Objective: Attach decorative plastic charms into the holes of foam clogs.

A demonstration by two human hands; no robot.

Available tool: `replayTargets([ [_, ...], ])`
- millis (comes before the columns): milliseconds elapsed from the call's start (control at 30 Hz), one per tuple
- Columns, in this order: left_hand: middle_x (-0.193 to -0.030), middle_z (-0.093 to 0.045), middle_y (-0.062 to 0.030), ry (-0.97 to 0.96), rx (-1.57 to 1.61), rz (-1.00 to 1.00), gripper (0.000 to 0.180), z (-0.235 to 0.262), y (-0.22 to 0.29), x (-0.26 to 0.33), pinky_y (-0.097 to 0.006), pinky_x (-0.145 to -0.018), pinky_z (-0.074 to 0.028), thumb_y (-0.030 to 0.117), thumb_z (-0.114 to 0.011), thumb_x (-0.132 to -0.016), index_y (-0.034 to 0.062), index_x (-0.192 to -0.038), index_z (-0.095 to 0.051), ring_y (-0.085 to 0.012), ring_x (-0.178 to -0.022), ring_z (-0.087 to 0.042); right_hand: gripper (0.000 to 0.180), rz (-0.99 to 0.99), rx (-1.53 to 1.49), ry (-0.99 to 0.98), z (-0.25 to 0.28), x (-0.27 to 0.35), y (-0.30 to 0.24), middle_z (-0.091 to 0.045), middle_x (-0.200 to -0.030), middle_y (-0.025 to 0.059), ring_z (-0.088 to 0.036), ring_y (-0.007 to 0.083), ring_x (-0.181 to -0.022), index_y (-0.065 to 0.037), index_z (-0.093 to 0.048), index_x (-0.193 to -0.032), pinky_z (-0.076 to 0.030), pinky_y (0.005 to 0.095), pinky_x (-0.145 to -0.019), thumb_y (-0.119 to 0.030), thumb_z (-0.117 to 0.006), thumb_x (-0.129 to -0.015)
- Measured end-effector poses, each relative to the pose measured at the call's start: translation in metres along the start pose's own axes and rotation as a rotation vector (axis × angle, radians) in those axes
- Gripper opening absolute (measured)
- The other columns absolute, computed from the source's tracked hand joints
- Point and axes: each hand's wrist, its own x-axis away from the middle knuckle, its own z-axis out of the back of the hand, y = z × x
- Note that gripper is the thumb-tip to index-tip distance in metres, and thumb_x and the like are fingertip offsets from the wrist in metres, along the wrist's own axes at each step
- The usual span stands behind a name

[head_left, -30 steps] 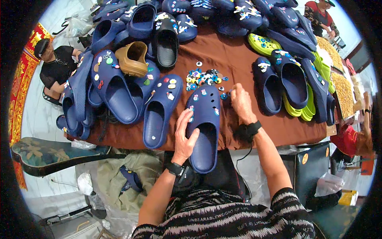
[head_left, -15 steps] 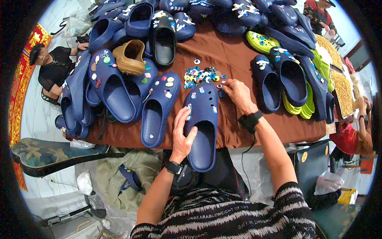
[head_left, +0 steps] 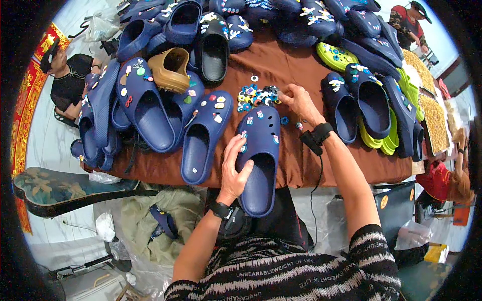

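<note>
The left hand (head_left: pixel 236 170) wraps its fingers (head_left: pixel 232 150) closed over the near side of a navy clog (head_left: pixel 261 155) at the counter (head_left: pixel 291 65) edge. The right hand (head_left: pixel 300 103) reaches into the charm pile (head_left: pixel 256 95), fingertips pinched — on what, I cannot tell. The clog's heel overhangs; loosening the grip could drop it. Several small charms already dot its perforated toe.
</note>
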Motion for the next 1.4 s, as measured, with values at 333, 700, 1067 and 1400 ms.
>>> replayTargets([
  [333, -0.147, -0.048, -0.0201, 0.012, 0.003, 0.008, 0.057, 0.002, -0.002, 0.0, -0.043, -0.118, -0.03, 0.012, -0.066, -0.082, 0.0028, -0.137, -0.055, -0.0356, -0.14, -0.042, 0.037, 0.227, 0.737, -0.236, -0.007, 0.04, -0.003, -0.071, -0.1, 0.0209, -0.069, 0.04, -0.097, -0.005, -0.059, -0.111, -0.055, 0.0527, -0.081, -0.026, -0.075, -0.084],
  [700, -0.148, -0.048, -0.0197, 0.005, -0.006, -0.006, 0.056, 0.002, -0.003, 0.001, -0.044, -0.117, -0.031, 0.013, -0.066, -0.083, 0.0029, -0.137, -0.055, -0.036, -0.14, -0.042, 0.031, 0.202, 0.503, -0.039, -0.013, 0.001, -0.01, -0.071, -0.098, 0.022, -0.068, 0.0424, -0.094, -0.004, -0.061, -0.11, -0.053, 0.0524, -0.079, -0.024, -0.071, -0.089],
  [1067, -0.147, -0.049, -0.019, 0.004, -0.026, -0.024, 0.057, 0.002, -0.004, 0.0, -0.044, -0.117, -0.031, 0.014, -0.066, -0.084, 0.0035, -0.138, -0.054, -0.0361, -0.139, -0.042, 0.025, 0.404, 0.507, -0.381, -0.029, 0.03, -0.081, -0.067, -0.103, 0.017, -0.065, 0.038, -0.096, -0.004, -0.072, -0.106, -0.053, 0.0457, -0.082, -0.022, -0.067, -0.09],
  [1400, -0.147, -0.049, -0.0193, 0.001, -0.018, -0.04, 0.055, 0.001, -0.001, 0.0, -0.044, -0.116, -0.032, 0.013, -0.065, -0.085, 0.0028, -0.138, -0.053, -0.0363, -0.138, -0.043, 0.019, 0.524, 0.449, -0.207, -0.037, 0.036, -0.069, -0.061, -0.097, 0.0196, -0.062, 0.0413, -0.086, -0.002, -0.057, -0.088, -0.047, 0.0516, -0.072, -0.016, -0.069, -0.087],
])
